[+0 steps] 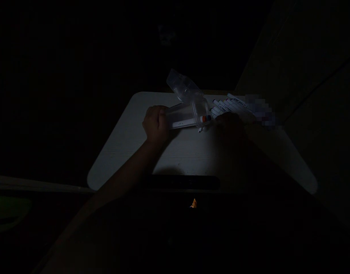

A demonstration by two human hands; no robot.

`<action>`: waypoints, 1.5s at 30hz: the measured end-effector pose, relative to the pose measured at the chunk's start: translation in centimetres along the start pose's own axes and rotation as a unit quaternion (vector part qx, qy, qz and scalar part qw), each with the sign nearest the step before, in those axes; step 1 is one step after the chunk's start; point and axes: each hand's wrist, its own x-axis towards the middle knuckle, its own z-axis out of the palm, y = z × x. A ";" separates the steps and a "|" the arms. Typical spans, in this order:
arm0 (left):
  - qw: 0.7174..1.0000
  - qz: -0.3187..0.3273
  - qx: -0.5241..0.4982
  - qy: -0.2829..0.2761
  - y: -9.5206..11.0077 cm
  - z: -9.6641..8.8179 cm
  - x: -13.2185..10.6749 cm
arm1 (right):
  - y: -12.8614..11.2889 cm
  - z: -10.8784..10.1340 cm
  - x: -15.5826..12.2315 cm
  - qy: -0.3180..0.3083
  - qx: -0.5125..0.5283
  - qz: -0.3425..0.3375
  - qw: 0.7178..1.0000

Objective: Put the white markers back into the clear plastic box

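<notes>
Though shadowed (fingers unreadable), right hand (229,123) beside markers (231,105), left hand (155,124) fingers clamped on clear case (184,112)

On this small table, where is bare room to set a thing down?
Bare: the near table top, between the left hand, the right hand and the dark strip; also the left corner beside the forearm. Crowded: the far edge, with the clear case and the row of markers.

You cannot read any text here. The marker (189,122) shows a small dark print on its white body, but the scene is too dark and it is too small.
</notes>
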 end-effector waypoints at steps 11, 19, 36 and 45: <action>1.000 -0.006 -0.012 -0.002 -0.2 0.0 0.0 | 0.1 0.7 0.1 -0.035 0.005 -0.004 0.999; 1.000 0.007 0.005 -0.002 0.1 -0.1 -0.1 | -0.1 0.7 -0.4 -0.031 0.033 0.030 0.999; 0.999 0.011 0.033 -0.002 0.3 -0.1 0.1 | -0.8 -1.0 -0.1 0.012 0.113 0.098 0.989; 0.999 0.017 0.030 0.000 0.3 -0.1 0.0 | -1.1 -1.8 0.1 0.206 0.237 0.077 0.946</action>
